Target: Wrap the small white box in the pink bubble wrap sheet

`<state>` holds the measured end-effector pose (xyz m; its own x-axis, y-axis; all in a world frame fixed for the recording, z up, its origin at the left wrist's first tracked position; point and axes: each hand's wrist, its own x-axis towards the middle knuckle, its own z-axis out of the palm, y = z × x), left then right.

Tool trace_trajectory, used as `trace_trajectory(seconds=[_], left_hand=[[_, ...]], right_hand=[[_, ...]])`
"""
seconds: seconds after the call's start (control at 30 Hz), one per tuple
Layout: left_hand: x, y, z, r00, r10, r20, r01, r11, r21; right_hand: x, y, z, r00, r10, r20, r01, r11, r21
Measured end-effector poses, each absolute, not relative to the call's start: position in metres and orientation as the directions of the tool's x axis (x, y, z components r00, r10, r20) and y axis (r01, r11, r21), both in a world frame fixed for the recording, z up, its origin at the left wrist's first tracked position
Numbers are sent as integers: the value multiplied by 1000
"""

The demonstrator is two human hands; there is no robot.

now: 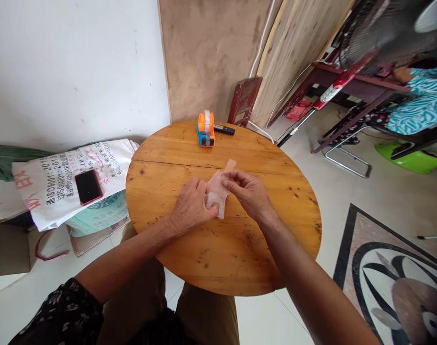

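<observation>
A thin, pale, translucent sheet [216,190] lies on the round wooden table [221,258], with a strip of it sticking up toward the far side. My left hand [191,205] presses its near left corner, fingers curled on it. My right hand [247,191] pinches the sheet's upper edge between thumb and fingers. An orange and blue tape dispenser [206,128] stands at the table's far edge, well beyond both hands, with a dark pen-like object [224,129] lying beside it.
Left of the table, a red phone [88,186] rests on printed white sacks [56,187] stacked over cardboard. A dark red chair [244,100] and plywood boards lean behind. To the right stand a fan [376,33], a bench, and a green basin [412,160].
</observation>
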<state>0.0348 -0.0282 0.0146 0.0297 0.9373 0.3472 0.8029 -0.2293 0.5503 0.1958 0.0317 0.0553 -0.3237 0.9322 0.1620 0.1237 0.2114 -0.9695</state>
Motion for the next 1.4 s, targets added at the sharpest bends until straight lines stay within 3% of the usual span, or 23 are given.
trace_trajectory(seconds=[0.13,0.33,0.47,0.63,0.77,0.9,1.0,1.13,1.27,1.4], left_hand=[[32,-26,14,-30,961,275,729,-167,664],[24,-22,12,226,923,312,565,-385,729],[21,-17,8,292,896,335,515,-443,734],[5,-18,11,416,861,292,551,-494,672],[-6,-28,11,522,818,240,624,-558,547],[-2,-27,1,539,779,322,633,-626,455],[4,-23,-3,518,757,397,582,-653,484],[9,-19,8,431,833,346,533,-544,648],[14,-14,28,381,925,-21,446,-164,880],[20,-5,36,318,912,-259,363,135,922]], right_hand=[[197,7,51,-341,906,252,219,337,-916],[194,-25,37,-337,843,420,357,527,-771],[192,-33,27,-302,807,507,365,589,-721],[193,-38,21,-323,774,545,373,633,-678],[194,-43,15,-384,730,566,444,683,-580],[196,-45,10,-406,710,575,488,701,-521],[197,-44,12,-409,709,574,476,703,-529],[199,-34,25,-368,788,493,402,614,-679],[199,-4,33,-266,938,222,215,282,-935],[199,23,25,-286,958,-14,18,-9,-1000]])
